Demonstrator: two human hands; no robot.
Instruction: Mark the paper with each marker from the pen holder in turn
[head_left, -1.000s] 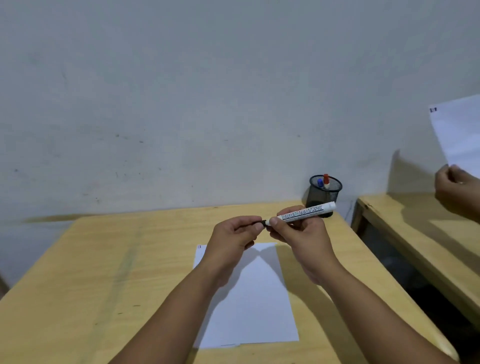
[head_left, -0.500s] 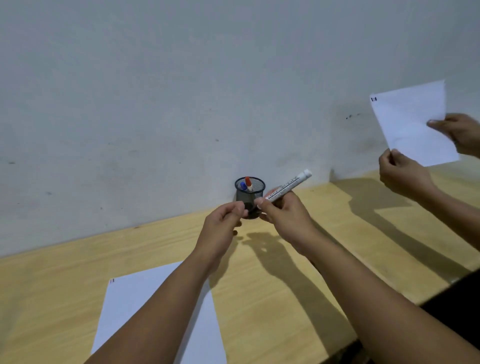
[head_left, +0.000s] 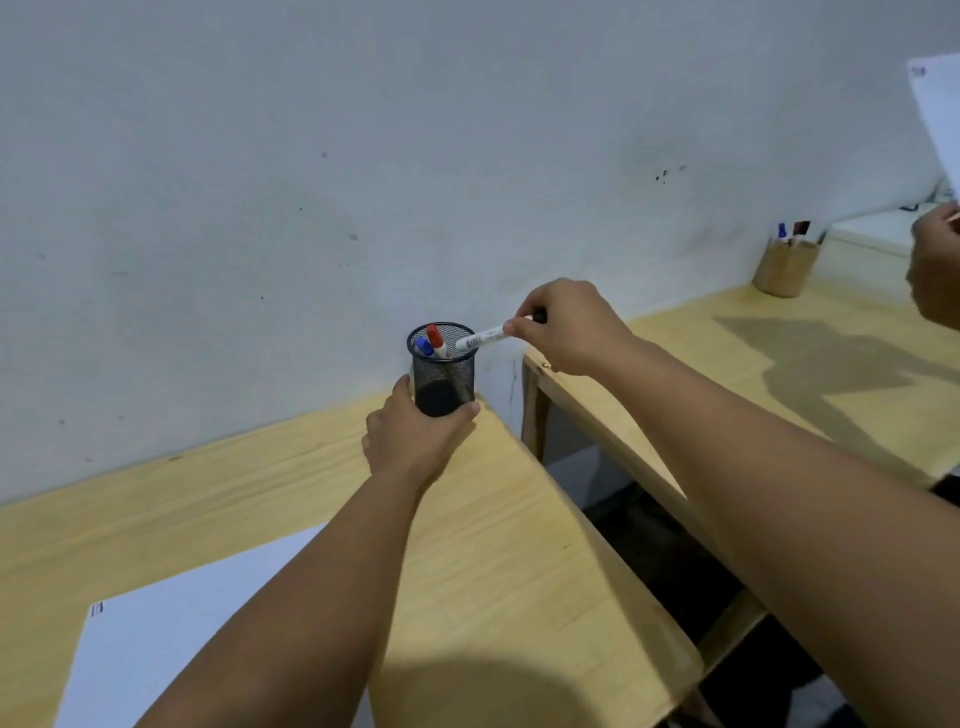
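A black mesh pen holder (head_left: 443, 376) stands at the back right corner of my wooden table (head_left: 519, 571). My left hand (head_left: 410, 441) grips its lower part. Inside it stand a red-capped marker (head_left: 435, 339) and a blue-capped marker (head_left: 424, 347). My right hand (head_left: 566, 327) holds a white marker (head_left: 480, 338) by its black-capped end, with the other end over the holder's rim. A white sheet of paper (head_left: 156, 649) lies at the lower left, partly hidden by my left forearm.
A gap separates my table from a second wooden table (head_left: 779, 374) on the right. A wooden cup with markers (head_left: 784, 265) stands on it by the wall. Another person's hand (head_left: 935, 270) and a sheet of paper (head_left: 940, 119) are at the far right edge.
My left hand has let go of the marker's cap end and taken hold of the pen holder. My right hand has turned the white marker and brought it to the holder's rim. The view has swung right.
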